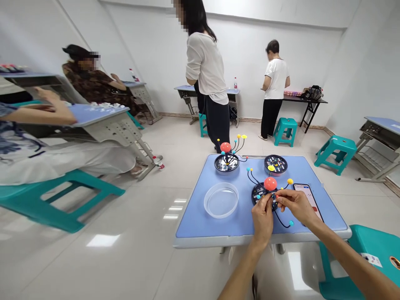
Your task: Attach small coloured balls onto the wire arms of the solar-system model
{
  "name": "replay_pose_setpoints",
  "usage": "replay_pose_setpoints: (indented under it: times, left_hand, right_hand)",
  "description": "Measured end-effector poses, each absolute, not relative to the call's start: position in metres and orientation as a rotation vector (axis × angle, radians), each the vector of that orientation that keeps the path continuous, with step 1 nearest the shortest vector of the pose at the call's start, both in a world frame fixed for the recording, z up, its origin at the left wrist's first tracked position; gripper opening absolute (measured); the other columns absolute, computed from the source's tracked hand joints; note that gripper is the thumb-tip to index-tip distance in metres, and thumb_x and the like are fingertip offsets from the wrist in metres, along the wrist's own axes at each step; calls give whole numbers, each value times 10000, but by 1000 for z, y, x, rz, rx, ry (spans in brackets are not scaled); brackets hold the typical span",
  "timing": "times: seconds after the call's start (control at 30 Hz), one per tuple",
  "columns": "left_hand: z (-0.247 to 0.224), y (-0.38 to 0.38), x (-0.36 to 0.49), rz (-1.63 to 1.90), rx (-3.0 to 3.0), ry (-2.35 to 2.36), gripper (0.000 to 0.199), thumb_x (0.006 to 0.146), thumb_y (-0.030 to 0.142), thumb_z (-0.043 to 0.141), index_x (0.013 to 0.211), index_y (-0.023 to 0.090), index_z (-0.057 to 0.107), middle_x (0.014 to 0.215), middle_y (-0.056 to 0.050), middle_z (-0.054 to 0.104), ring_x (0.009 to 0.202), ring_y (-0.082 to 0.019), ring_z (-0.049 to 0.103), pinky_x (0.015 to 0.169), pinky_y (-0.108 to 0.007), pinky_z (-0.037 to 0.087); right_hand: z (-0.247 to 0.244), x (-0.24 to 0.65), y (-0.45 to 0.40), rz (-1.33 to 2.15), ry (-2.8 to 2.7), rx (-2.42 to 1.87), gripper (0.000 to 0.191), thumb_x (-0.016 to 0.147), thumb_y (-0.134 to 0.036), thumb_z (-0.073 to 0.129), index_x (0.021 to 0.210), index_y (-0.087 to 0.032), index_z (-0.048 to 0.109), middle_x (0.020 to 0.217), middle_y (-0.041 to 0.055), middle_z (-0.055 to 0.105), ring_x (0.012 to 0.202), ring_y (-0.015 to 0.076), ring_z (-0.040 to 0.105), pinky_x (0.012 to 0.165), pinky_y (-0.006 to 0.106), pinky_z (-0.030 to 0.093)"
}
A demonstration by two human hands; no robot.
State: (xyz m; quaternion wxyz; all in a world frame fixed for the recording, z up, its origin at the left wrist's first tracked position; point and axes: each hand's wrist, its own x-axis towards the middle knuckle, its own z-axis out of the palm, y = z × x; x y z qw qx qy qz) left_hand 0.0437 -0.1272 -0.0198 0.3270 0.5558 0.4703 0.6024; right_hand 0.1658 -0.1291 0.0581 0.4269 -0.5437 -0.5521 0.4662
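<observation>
Model [270,183] on blue desk [191,223], glossy floor [131,258]

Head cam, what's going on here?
A person at a blue desk has both hands on the nearer solar-system model. The left hand and right hand meet at its near side, the right fingertips by a small red bead; exactly what they pinch is hidden. A similar model stands behind, left of a round black base. A clear round tray sits left, a lit phone right.

Left hand [263,214] and right hand [295,204] pinch planet model [270,183].
</observation>
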Motion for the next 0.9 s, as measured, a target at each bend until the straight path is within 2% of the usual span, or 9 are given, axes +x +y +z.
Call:
replay_pose_setpoints:
  times: [0.17,0.33,0.53,0.7,0.9]
  left_hand:
    - [-23,-128,43,1541,1437,1207,253,926,206,505,1048,223,726,839,-40,748,692,-158,677,650,-287,562]
    - [-23,-128,44,1552,1444,1202,275,921,176,500,1065,229,728,826,-40,748,675,-162,672,640,-287,551]
    - [-19,-128,44,1585,1461,1171,281,925,174,496,1084,221,723,953,-61,768,737,-178,693,713,-319,560]
    - [-16,-129,42,1597,1463,1135,282,933,172,488,1093,211,717,1005,-60,766,807,-188,708,776,-337,564]
    - [-17,-128,43,1602,1470,1138,270,924,155,499,1063,202,725,989,-65,769,802,-189,712,762,-317,554]
  right_hand:
    - [52,162,-127,1056,-1449,-1406,338,749,-508,686,847,-185,714,653,33,661,549,190,592,579,346,500]
    - [54,159,-126,597,-1825,-1414,193,872,-349,571,860,-203,697,739,64,672,628,211,600,593,332,460]
    - [51,160,-124,194,-2172,-1393,277,960,-211,409,950,-179,683,896,122,696,709,210,637,631,315,455]
    - [50,162,-123,-34,-2316,-1312,315,972,-152,357,917,-163,668,829,94,678,658,175,618,575,269,435]
    - [54,165,-121,-323,-2481,-1170,302,924,-40,355,910,-134,641,747,62,647,620,165,601,518,250,409]
